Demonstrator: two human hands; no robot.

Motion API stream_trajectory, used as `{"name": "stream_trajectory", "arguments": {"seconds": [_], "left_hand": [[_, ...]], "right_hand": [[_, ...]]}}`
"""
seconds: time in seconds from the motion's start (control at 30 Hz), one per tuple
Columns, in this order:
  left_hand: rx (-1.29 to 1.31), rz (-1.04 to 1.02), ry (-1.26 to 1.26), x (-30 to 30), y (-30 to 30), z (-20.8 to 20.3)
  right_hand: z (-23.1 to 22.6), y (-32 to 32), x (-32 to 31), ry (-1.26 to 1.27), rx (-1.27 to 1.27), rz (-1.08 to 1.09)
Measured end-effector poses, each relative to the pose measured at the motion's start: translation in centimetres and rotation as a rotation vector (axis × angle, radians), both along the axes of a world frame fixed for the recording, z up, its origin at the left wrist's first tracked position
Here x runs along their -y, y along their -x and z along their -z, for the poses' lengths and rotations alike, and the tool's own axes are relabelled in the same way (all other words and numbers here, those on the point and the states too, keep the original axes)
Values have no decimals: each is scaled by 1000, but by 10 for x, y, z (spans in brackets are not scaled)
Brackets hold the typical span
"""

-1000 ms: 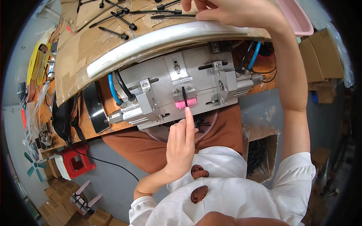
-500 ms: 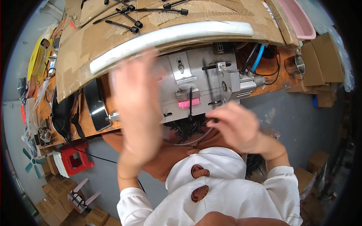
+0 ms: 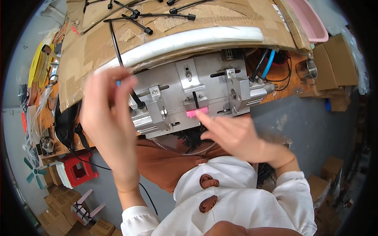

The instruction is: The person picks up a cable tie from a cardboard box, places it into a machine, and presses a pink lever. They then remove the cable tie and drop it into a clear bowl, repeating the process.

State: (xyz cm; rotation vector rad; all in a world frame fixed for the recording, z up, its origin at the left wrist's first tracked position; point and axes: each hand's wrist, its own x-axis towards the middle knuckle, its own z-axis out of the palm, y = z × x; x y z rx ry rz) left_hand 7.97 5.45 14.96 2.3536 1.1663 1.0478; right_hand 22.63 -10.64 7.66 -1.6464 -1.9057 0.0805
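Since half a second ago, the left hand (image 3: 108, 112) has swung farther left, with a raised rod (image 3: 115, 43), black and slim, now standing out above it; the right hand (image 3: 238, 135) has moved inward until its index finger reaches the pink block (image 3: 191, 113).

Nearest, at lower centre, is a clear bowl (image 3: 163, 142) with black pieces in it. Just above, the right hand's grip is spread, thumb apart from the index fingertip, which lies over the block and the crossing rod (image 3: 195, 99). That rod, at mid-frame, looks light and slightly springy, smooth enough to roll under one finger; a pinch near its lower end, clear of the block, should steady it best. Behind it spreads a grey metal plate (image 3: 173, 78).

Farther up, at left, the raised rod's lower end meets the left hand's blurred fingertips; whether that grip is clamped on it, I cannot tell. It should weigh little and bend gently. Beyond, a white roll (image 3: 189, 39) edges the cardboard (image 3: 236, 11), where loose rods (image 3: 191, 17) offer thicker caps as the surest hold.
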Motion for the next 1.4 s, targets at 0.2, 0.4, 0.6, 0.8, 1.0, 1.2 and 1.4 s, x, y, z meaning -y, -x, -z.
{"name": "stream_trajectory", "arguments": {"seconds": [0.2,0.4,0.6,0.8,1.0,1.2,1.4], "left_hand": [[-163,282,-15,95,17,77],[-377,274,-68,107,-2,102],[-320,288,49,107,-5,104],[-228,303,-183,40,-10,33],[-305,16,-307,-138,-52,-2],[-272,96,-43,-135,-61,-4],[44,241,4,-89,-8,-20]], "right_hand": [[-72,-79,-137,-432,605,161],[-124,-92,-177,100,252,-195],[-118,-92,-84,40,-561,-76],[-17,-17,11,-226,1,40],[35,23,8,-98,-81,93],[41,25,4,-30,-100,92],[-20,-6,-11,-83,64,-12]]}}
